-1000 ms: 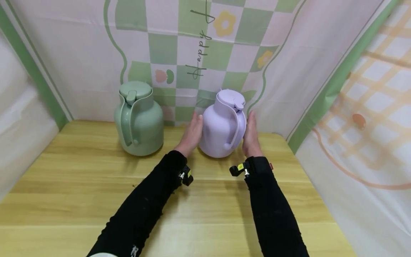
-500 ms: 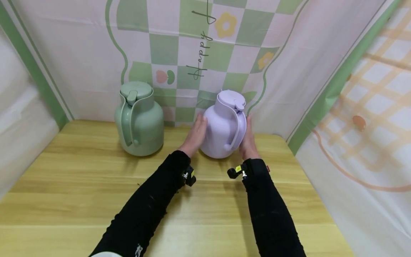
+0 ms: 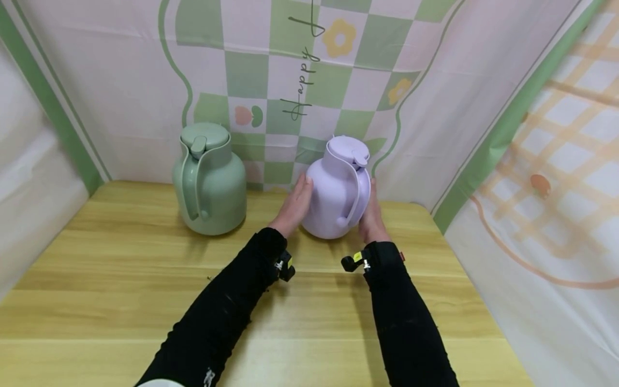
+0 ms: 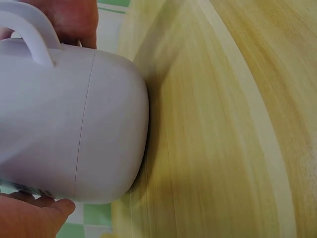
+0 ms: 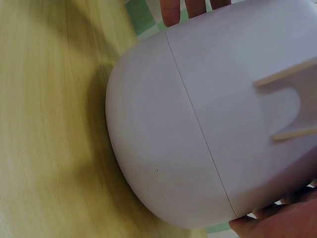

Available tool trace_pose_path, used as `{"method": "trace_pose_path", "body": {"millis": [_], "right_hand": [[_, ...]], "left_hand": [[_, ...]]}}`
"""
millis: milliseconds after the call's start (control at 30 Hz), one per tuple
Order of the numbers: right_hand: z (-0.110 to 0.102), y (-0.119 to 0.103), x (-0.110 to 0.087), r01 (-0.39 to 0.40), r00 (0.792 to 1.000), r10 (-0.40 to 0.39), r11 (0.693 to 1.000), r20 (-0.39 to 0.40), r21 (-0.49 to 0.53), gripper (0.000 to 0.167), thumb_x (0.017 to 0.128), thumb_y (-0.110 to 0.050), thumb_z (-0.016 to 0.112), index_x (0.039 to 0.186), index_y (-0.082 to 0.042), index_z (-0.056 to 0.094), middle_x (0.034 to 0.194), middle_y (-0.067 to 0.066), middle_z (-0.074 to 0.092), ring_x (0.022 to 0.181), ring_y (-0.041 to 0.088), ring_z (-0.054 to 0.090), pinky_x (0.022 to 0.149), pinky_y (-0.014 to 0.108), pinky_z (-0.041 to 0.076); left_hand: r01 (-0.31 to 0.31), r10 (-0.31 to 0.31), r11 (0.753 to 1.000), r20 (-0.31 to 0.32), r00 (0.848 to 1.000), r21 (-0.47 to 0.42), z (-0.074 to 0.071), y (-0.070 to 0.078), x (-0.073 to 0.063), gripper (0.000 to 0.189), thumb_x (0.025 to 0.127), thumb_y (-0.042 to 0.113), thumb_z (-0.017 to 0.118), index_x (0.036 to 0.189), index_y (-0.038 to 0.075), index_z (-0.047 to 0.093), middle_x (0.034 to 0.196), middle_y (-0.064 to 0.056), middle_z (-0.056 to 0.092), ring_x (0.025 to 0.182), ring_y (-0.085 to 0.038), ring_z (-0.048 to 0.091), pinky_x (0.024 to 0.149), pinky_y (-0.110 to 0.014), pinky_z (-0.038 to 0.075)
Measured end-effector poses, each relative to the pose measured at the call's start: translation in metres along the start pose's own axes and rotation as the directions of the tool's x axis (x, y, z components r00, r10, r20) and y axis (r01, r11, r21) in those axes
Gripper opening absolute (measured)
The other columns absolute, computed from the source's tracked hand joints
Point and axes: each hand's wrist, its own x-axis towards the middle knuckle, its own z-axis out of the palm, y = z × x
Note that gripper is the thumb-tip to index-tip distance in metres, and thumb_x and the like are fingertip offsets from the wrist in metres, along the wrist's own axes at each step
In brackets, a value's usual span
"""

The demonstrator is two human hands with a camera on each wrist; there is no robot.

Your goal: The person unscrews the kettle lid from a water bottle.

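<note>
A lilac thermos jug (image 3: 331,196) stands on the wooden table, its lid on and its handle turned to the front right. My left hand (image 3: 295,207) holds it by the left side, thumb toward me. On the opposite side my right hand (image 3: 373,217) holds it behind the handle, with part of that hand hidden by the jug. Both wrist views show the smooth lower body of the jug (image 4: 109,119) between the two hands, its base right at the tabletop. To the left stands a sage green thermos jug (image 3: 217,188) of the same shape, untouched.
Patterned cloth hangs behind the wooden table (image 3: 121,301), with green checks and the word "Happy" (image 3: 302,80). More cloth closes off the left side and the right side (image 3: 541,215). Small black cameras sit at both wrists.
Both hands have closed in from beside the lilac thermos jug onto its sides, the left moving right and the right moving left. Both jugs stay where they were.
</note>
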Motion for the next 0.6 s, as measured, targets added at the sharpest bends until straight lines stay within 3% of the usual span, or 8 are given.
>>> {"method": "trace_pose_path", "body": {"millis": [200, 400, 467, 600], "right_hand": [[0.0024, -0.0006, 0.0014, -0.025, 0.998, 0.023, 0.999, -0.061, -0.039, 0.091, 0.086, -0.095, 0.029, 0.150, -0.036, 0.054, 0.162, 0.001, 0.043, 0.146, 0.021, 0.038, 0.123, 0.044, 0.026], [0.0038, -0.0032, -0.0010, -0.037, 0.998, 0.033, 0.996, -0.062, -0.080, 0.087, 0.090, -0.092, 0.027, 0.150, -0.034, 0.052, 0.162, 0.001, 0.043, 0.147, 0.022, 0.039, 0.123, 0.046, 0.027], [0.0042, -0.0030, -0.0011, -0.013, 0.999, 0.010, 0.997, -0.039, -0.075, 0.083, 0.090, -0.091, 0.030, 0.146, -0.034, 0.054, 0.157, 0.001, 0.047, 0.144, 0.022, 0.041, 0.121, 0.047, 0.029], [0.0034, -0.0005, 0.0010, 0.110, 0.991, -0.106, 0.993, 0.077, -0.051, 0.074, 0.092, -0.088, 0.037, 0.141, -0.035, 0.057, 0.147, 0.001, 0.054, 0.137, 0.024, 0.048, 0.115, 0.052, 0.035]], "left_hand": [[0.005, -0.005, 1.000, -0.021, 1.000, 0.012, 0.0025, 0.0001, -0.0007, 0.074, 0.110, 0.060, 0.020, 0.170, 0.018, 0.006, 0.176, -0.002, 0.011, 0.162, -0.020, 0.010, 0.131, -0.041, 0.010], [-0.013, 0.013, 1.000, -0.027, 1.000, -0.005, 0.0024, -0.0005, -0.0027, 0.073, 0.110, 0.058, 0.031, 0.170, 0.024, 0.008, 0.175, -0.004, 0.019, 0.160, -0.024, 0.019, 0.129, -0.045, 0.018], [-0.039, 0.039, 0.999, -0.021, 0.999, -0.010, 0.0014, -0.0019, -0.0044, 0.075, 0.109, 0.056, 0.040, 0.170, 0.024, 0.009, 0.174, -0.007, 0.022, 0.159, -0.026, 0.024, 0.128, -0.046, 0.021], [-0.111, 0.111, 0.994, -0.001, 0.994, -0.010, -0.0010, -0.0068, -0.0063, 0.088, 0.103, 0.047, 0.062, 0.169, 0.023, 0.009, 0.169, -0.010, 0.030, 0.154, -0.030, 0.035, 0.124, -0.052, 0.029]]}}
